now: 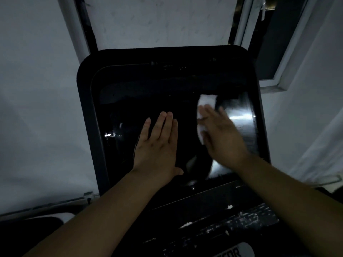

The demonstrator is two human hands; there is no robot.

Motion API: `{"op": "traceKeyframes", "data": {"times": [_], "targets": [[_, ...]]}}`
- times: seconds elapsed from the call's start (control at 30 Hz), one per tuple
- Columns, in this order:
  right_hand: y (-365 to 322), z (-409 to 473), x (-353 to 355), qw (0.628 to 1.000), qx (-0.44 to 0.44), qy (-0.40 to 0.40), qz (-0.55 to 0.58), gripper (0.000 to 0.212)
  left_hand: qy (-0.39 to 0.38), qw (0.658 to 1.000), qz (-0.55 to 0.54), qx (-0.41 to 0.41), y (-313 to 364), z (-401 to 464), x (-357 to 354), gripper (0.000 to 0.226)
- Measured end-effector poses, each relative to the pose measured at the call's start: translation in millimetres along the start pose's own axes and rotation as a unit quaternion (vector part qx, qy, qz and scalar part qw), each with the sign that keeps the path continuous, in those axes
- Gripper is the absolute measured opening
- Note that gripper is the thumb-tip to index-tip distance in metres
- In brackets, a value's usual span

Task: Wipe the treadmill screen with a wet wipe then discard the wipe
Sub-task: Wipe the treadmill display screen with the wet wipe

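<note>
The treadmill screen (130,101) is a large glossy black panel in a dark rounded frame, filling the middle of the view. My left hand (157,145) lies flat on its centre with straight fingers pointing up. My right hand (222,138) presses a white wet wipe (203,108) flat against the right half of the screen; its fingers look straight and are motion-blurred. The wipe pokes out above and to the left of the fingers. A paler streaky patch (239,117) shows on the glass to the right of that hand.
Below the screen is the dark console (213,225) with white flecks and worn markings. White walls stand to the left and right. A window frame (274,52) sits behind the screen's upper right corner. The room is dim.
</note>
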State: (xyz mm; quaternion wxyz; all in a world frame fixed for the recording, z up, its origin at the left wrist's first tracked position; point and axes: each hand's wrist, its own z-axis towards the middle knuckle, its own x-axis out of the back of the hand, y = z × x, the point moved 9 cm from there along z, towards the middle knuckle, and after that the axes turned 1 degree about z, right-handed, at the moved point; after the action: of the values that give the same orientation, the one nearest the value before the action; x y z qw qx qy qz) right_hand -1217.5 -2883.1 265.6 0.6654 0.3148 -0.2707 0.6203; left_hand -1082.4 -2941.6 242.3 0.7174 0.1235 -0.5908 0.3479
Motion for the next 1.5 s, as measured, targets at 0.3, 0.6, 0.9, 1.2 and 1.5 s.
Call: {"op": "traceKeyframes", "data": {"times": [0.3,0.6,0.9,1.2,1.5], "targets": [[-18.8,-60.4,-13.9,0.992,0.113,-0.05,0.017,0.036,-0.002,1.0,-0.003,0.0,-0.4,-1.0,-1.4,0.136],[-36.5,-77.7,-18.8,0.998,0.054,-0.022,0.035,0.038,0.002,1.0,0.001,-0.003,0.2,0.4,-2.2,0.136],[7.8,-107.8,-13.5,0.998,0.04,-0.047,0.019,0.034,-0.005,1.0,0.008,-0.005,-0.9,0.4,-2.7,0.139],[1.8,-114.0,-14.2,1.0,0.006,-0.019,0.021,0.035,-0.02,1.0,0.012,0.003,1.0,-0.9,-1.4,0.139],[7.7,-122.8,-12.1,0.998,0.058,-0.036,0.015,0.035,0.009,0.999,-0.013,-0.051,53.3,9.3,17.7,0.14]]}}
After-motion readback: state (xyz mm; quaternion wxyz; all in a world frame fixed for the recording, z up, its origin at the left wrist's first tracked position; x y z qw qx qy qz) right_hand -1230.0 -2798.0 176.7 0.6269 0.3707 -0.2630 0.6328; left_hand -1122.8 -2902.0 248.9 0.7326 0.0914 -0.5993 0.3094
